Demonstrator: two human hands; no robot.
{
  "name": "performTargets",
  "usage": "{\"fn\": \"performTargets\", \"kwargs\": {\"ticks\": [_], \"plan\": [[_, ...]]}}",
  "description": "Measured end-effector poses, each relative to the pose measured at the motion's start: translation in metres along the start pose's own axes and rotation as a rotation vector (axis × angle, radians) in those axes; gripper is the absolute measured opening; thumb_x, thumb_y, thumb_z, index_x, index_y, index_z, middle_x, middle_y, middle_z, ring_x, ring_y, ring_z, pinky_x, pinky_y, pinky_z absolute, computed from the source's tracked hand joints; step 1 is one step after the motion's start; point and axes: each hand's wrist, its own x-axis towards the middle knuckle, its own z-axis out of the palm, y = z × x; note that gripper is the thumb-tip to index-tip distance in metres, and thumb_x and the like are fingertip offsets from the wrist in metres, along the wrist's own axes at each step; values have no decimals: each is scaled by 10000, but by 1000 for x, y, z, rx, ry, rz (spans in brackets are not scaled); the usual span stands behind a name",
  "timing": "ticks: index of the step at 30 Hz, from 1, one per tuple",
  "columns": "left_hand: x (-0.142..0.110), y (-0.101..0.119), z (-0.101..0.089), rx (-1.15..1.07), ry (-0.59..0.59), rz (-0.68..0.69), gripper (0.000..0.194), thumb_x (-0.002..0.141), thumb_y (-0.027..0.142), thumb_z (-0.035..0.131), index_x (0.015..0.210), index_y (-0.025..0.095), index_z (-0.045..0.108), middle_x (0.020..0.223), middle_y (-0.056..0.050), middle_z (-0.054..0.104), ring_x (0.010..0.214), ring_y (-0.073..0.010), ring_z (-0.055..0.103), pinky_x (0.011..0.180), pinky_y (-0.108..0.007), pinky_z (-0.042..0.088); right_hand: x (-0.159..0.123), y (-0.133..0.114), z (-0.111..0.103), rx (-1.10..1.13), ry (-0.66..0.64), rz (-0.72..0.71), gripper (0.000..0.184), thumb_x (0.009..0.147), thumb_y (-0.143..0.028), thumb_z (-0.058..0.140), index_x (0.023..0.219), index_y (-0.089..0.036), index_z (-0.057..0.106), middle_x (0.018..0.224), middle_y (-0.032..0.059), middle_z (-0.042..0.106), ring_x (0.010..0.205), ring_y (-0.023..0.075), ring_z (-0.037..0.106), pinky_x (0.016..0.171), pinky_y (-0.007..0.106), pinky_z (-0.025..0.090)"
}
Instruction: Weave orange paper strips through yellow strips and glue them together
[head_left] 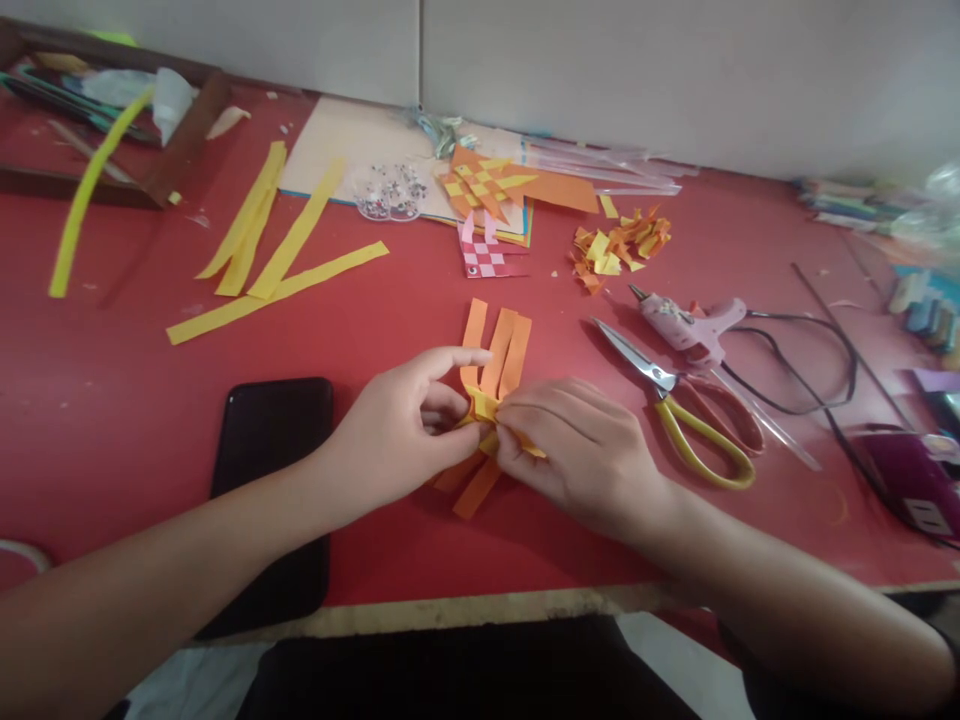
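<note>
Orange and yellow paper strips (pixel 486 402), partly interlaced, are held between my hands near the table's front. Orange ends point away from me, and another end shows below my fingers. My left hand (pixel 401 420) grips the weave's left side with thumb and curled fingers, its index finger stretched above the strips. My right hand (pixel 581 445) pinches the right side, fingers pressed together. The crossing is partly hidden by my fingertips. A black phone (pixel 274 430) lies under my left forearm. Scissors (pixel 660 385) with red and yellow handles rest right of my right hand.
Loose yellow strips (pixel 277 291) lie at left, near a wooden tray (pixel 180 140). Farther back are a pink checkered paper fish (pixel 487 258), a woven orange-yellow piece (pixel 484 187), googly eyes (pixel 391 192) and paper scraps (pixel 619 245). A corded pink glue gun (pixel 694 325) lies right.
</note>
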Motion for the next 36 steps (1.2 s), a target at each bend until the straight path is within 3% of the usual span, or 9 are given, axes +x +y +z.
{"fn": "performTargets", "kwargs": {"ticks": [11,25,36], "plan": [[1,-2,0,-27,-71,35,439,776,153,645,1178,257,504,665,92,537,622,-78,532,603,-172,454,-2,0,0,196,-24,187,126,833,-106,567,773,-188,640,750,16,711,711,134,686,679,233,532],[0,-1,-2,-74,-134,77,343,838,174,625,1141,272,499,660,92,487,572,-66,443,550,-166,391,-2,3,-1,305,0,285,98,768,-99,623,762,-187,664,751,8,727,709,121,705,663,194,541],[-2,1,-3,-23,-158,108,316,863,207,619,1149,275,502,722,64,537,629,-85,526,596,-185,433,1,4,-7,429,-89,358,101,770,-104,620,760,-193,668,731,-14,715,640,96,665,610,196,520]]}}
